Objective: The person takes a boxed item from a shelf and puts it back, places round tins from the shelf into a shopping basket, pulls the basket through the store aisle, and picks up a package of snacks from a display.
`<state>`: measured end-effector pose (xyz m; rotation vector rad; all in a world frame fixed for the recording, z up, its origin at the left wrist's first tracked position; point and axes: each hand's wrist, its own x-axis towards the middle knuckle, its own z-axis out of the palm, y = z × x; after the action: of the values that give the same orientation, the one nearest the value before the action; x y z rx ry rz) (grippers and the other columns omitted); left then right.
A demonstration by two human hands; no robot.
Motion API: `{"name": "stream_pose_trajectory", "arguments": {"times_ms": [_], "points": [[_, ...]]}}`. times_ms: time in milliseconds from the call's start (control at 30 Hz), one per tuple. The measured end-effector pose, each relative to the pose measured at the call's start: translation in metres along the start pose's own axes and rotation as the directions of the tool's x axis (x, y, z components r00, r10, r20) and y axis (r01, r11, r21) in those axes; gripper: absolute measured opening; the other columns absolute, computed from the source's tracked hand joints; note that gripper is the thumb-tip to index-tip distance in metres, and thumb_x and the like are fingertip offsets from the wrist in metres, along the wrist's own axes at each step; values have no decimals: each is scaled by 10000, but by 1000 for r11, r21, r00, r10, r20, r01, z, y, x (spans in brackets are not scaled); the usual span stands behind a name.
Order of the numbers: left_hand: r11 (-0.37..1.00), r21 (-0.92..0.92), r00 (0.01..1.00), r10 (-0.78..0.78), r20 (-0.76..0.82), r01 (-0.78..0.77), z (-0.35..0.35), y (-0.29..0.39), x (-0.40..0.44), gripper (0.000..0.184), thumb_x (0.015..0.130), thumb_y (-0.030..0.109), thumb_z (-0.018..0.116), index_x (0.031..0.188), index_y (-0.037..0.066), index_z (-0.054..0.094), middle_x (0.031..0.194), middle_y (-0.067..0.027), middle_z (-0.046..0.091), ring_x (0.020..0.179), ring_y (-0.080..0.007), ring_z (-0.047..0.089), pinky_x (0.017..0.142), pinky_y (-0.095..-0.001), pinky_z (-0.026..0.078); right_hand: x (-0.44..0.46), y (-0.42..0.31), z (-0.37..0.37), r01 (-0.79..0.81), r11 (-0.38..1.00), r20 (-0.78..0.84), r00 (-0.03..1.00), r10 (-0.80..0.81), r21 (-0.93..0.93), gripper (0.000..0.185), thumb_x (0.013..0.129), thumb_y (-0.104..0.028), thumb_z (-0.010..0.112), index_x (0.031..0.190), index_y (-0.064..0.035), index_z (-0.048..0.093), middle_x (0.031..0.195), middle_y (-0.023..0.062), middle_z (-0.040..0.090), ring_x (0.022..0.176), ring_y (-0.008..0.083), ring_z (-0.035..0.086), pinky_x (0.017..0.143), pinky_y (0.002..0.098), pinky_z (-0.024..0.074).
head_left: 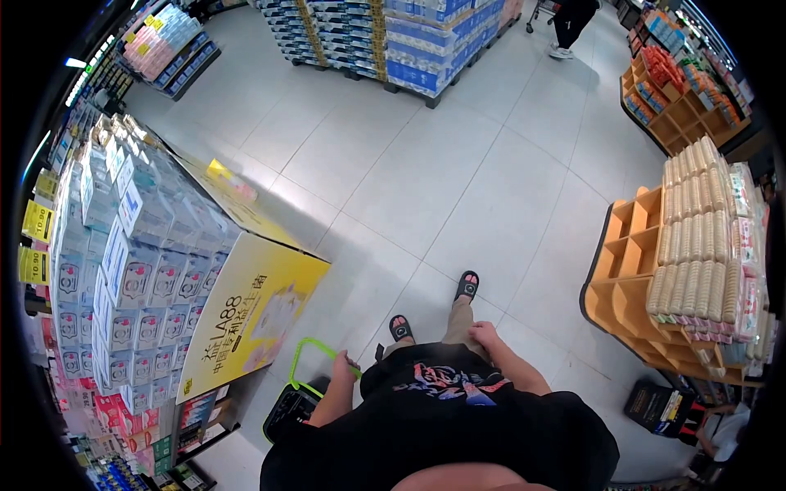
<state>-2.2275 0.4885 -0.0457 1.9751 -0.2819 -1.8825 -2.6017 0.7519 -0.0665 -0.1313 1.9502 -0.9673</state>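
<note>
My left hand (345, 363) is closed around the bright green handle (304, 347) of a shopping basket (288, 407). The basket is dark with a green rim, stands low beside me on the left, and is partly hidden by my forearm. Something dark lies in it that I cannot make out. On the other side, my right hand (485, 335) hangs by my thigh with loosely bent fingers and nothing visible in it. Both my feet, in black slide sandals (467, 286), are on the tiled floor (393, 213).
To the left rises a display of stacked white-blue boxes (147, 278) with a yellow sign (254, 319). Wooden shelves (630, 270) with packaged goods stand right. Ahead are pallets of wrapped packs (417, 57). A person in dark trousers (571, 24) walks ahead; another person (725, 434) is at lower right.
</note>
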Motion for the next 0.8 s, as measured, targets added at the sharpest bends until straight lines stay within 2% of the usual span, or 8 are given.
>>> {"name": "stream_pose_trajectory", "arguments": {"times_ms": [200, 300, 467, 500, 633, 700, 767, 800], "points": [[993, -115, 999, 13, -32, -16, 83, 4, -21, 293, 889, 248, 578, 670, 137, 418, 522, -28, 373, 439, -220, 406, 468, -402, 387, 88, -48, -90, 34, 997, 5, 999, -34, 69, 219, 769, -108, 655, 932, 34, 689, 782, 91, 667, 596, 153, 597, 573, 274, 494], [996, 64, 997, 65, 27, -67, 137, -6, -40, 272, 893, 231, 587, 697, 137, 424, 528, -31, 374, 467, -214, 421, 478, -382, 383, 129, -88, -133, -2, 996, 55, 998, -2, 88, 235, 781, -130, 651, 959, 20, 682, 785, 79, 661, 619, 141, 600, 554, 266, 474], [989, 145, 987, -22, 160, -2, 218, -20, -47, 302, 931, 288, 567, 711, 103, 474, 595, -52, 458, 555, -224, 489, 566, -369, 428, 116, -230, -204, 381, 895, 0, 920, -392, 233, 249, 863, -153, 652, 1040, 22, 657, 855, 61, 665, 765, 135, 610, 692, 268, 491], [955, 258, 974, 92, 205, -144, 239, -20, -52, 286, 915, 255, 590, 697, 118, 465, 568, -44, 439, 525, -222, 480, 537, -375, 432, 108, -264, -219, 468, 856, -8, 878, -478, 220, 235, 888, -150, 646, 1058, 12, 652, 863, 52, 663, 776, 133, 609, 711, 261, 490], [843, 405, 930, 273, 247, -355, 297, -13, -81, 265, 902, 218, 616, 702, 120, 473, 551, -41, 439, 507, -217, 476, 519, -365, 443, 35, -416, -275, 840, 528, -161, 542, -825, 122, 186, 894, -69, 627, 1062, 7, 652, 913, 94, 684, 841, 138, 630, 774, 257, 489], [898, 338, 951, 212, 227, -281, 321, -6, -93, 265, 905, 218, 614, 707, 114, 472, 555, -43, 443, 513, -217, 477, 524, -363, 445, -21, -478, -311, 983, 179, -210, 182, -961, 31, 201, 855, 5, 608, 1050, 20, 656, 951, 135, 688, 858, 186, 643, 772, 280, 500], [940, 273, 966, 147, 213, -203, 339, -2, -97, 265, 909, 218, 613, 713, 109, 471, 560, -44, 446, 519, -216, 479, 529, -361, 447, -75, -520, -343, 977, -206, -269, -212, -940, -50, 236, 811, 64, 579, 1033, 38, 655, 957, 156, 685, 853, 234, 649, 746, 305, 512], [957, 228, 967, 127, 222, -178, 347, -1, -93, 265, 911, 222, 614, 721, 105, 471, 562, -45, 446, 521, -217, 477, 536, -360, 448, -100, -532, -361, 947, -301, -261, -321, -911, -115, 290, 759, 86, 583, 1039, 53, 650, 961, 173, 680, 840, 266, 648, 722, 336, 522]]}}
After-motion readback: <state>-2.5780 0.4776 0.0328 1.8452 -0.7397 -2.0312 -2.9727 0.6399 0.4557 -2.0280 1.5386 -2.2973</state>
